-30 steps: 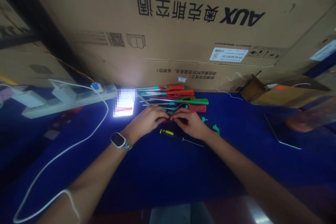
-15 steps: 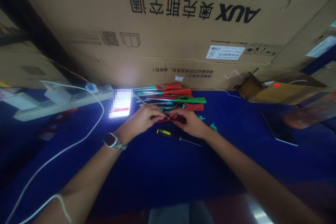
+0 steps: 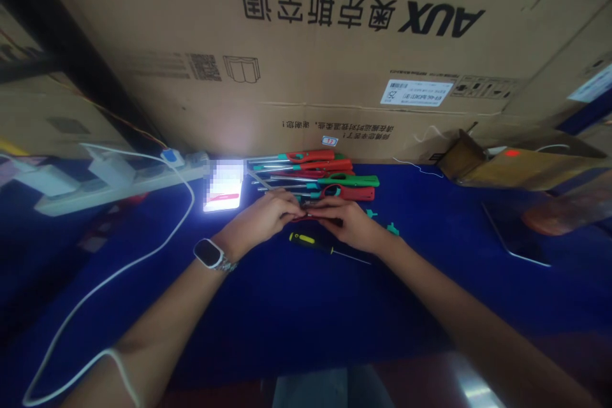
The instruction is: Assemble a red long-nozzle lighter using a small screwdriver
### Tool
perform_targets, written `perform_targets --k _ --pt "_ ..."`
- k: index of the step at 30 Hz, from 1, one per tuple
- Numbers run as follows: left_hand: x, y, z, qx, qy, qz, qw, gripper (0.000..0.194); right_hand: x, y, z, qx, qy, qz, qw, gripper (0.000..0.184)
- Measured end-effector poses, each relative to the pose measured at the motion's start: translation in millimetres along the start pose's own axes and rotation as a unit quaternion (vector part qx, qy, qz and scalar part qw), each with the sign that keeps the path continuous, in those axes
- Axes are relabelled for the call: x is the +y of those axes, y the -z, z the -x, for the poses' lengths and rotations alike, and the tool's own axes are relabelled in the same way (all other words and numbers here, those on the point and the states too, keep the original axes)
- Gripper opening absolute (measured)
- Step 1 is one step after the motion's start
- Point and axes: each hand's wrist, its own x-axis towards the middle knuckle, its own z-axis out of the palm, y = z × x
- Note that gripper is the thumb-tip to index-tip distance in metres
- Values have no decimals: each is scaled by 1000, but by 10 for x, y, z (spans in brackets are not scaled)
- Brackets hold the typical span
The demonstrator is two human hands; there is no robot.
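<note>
My left hand (image 3: pixel 270 215) and my right hand (image 3: pixel 354 224) meet at the middle of the blue table. Both are closed on a red lighter handle (image 3: pixel 312 218), mostly covered by my fingers. Just beyond them lies a pile of long-nosed lighters, with a green lighter (image 3: pixel 354 180) and a red lighter (image 3: pixel 354 194) nearest, their metal tubes pointing left. In front of my hands rests a black and yellow screwdriver (image 3: pixel 310 241), its shaft to the right. Small teal plastic pieces (image 3: pixel 393 229) lie right of my right hand.
A lit phone screen (image 3: pixel 224 186) stands left of the lighters, by a white power strip (image 3: pixel 138 182) with a loose cable (image 3: pixel 109 269). Behind rises a big cardboard carton (image 3: pixel 315 89). To the right are an open cardboard box (image 3: pixel 526 162) and a dark phone or tablet (image 3: pixel 514 236).
The view has shifted slightly, so everything sits a little further right. My right fingers have moved a little over the red handle; both hands stay on it.
</note>
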Motion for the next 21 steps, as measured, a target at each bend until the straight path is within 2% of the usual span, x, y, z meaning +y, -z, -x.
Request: perform_targets --k 7,10,15,21 --pt "60 -45 23 6 3 -21 1000 22 -52 27 29 -26 21 81 996 32" --pt "61 -74 15 19 20 0 1000 19 -55 24 30 -3 -14 51 999 33" --pt "70 -82 2 28 50 20 998 17 -10 -7 19 19 -86 -54 995 45" --pt "111 -90 -3 47 81 46 995 15 18 -47 2 33 -111 -76 990 39"
